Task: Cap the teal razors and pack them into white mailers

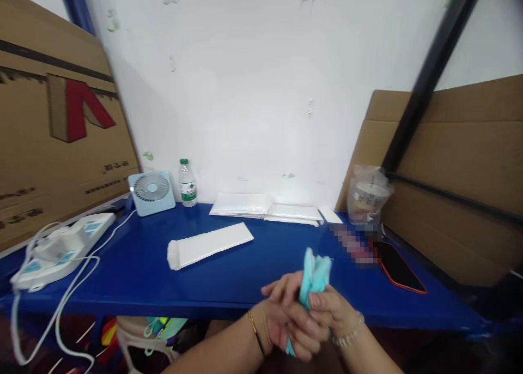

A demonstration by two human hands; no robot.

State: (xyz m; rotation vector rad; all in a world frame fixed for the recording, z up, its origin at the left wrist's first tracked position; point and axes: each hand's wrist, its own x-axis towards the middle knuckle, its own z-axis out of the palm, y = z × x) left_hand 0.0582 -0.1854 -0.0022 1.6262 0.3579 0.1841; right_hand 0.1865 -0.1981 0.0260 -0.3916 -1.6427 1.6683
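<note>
Both hands meet low in the view, right of centre, over the table's front edge. Between them is a folded turquoise bundle (pixel 315 270), soft-looking like cloth; its exact kind cannot be made out. My right hand (pixel 333 308), with a beaded bracelet at the wrist, grips it with the thumb on its near face. The fingers of my left hand (pixel 281 311) curl round its lower part, overlapping the right fingers. A small turquoise tip shows below the hands. A white padded envelope (pixel 212 246) lies flat on the blue table (pixel 139 265), to the left.
Stacked white envelopes (pixel 241 205) lie by the wall. A small fan (pixel 152 191), a bottle (pixel 188 183) and a power strip (pixel 65 248) with loose cables are left. A phone (pixel 402 267) and bagged cup (pixel 368 197) are right. Cardboard (pixel 53 118) stands at both sides.
</note>
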